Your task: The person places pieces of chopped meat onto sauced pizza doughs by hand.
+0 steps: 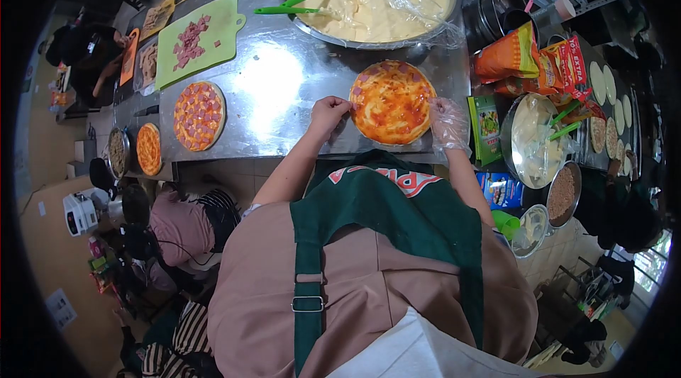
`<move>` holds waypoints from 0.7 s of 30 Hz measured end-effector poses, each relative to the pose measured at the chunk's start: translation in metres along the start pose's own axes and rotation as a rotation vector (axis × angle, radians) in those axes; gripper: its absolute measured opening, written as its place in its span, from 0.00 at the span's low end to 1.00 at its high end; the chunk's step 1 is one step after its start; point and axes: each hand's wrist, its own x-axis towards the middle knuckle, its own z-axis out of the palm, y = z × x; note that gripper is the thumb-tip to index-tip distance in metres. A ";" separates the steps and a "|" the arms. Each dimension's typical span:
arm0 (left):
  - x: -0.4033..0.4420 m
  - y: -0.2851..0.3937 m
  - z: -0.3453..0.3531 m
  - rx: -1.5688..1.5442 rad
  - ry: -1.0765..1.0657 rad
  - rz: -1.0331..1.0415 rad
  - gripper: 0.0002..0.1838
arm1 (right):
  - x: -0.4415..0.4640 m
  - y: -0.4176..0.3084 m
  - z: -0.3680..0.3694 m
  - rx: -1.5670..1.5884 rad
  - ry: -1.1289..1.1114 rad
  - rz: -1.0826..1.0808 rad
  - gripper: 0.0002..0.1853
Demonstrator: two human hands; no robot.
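Note:
A round pizza (391,108) lies on the steel table in front of me, spread with red sauce, with pink diced meat along its far edge. My bare left hand (330,113) pinches its left rim between thumb and fingers. On the opposite side, my right hand (450,125), in a clear plastic glove, grips the right rim; its fingers are partly blurred by the plastic. To the left sits a second pizza (199,116) covered in diced meat. Beyond it, a green cutting board (225,43) bears a pile of the same pink cubes (190,45).
A large bowl (333,38) of creamy sauce with green-handled utensils (291,9) stands at the back. Orange and red packets (507,55) and another sauce bowl (523,165) crowd the right. A sauced pizza (148,149) is far left. Other people work on both sides.

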 end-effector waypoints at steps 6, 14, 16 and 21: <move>0.008 -0.019 0.005 -0.011 0.084 0.121 0.12 | -0.011 -0.046 -0.013 -0.051 -0.030 -0.039 0.10; -0.003 -0.011 0.005 -0.832 -0.261 -0.230 0.13 | -0.021 -0.118 0.014 0.029 -0.360 -0.477 0.09; -0.012 -0.010 0.005 -1.132 -0.268 -0.385 0.17 | -0.022 -0.140 0.016 -0.149 -0.479 -0.577 0.10; -0.009 -0.055 0.003 -1.520 -0.521 -0.359 0.26 | -0.034 -0.192 0.021 -0.090 -0.563 -0.977 0.10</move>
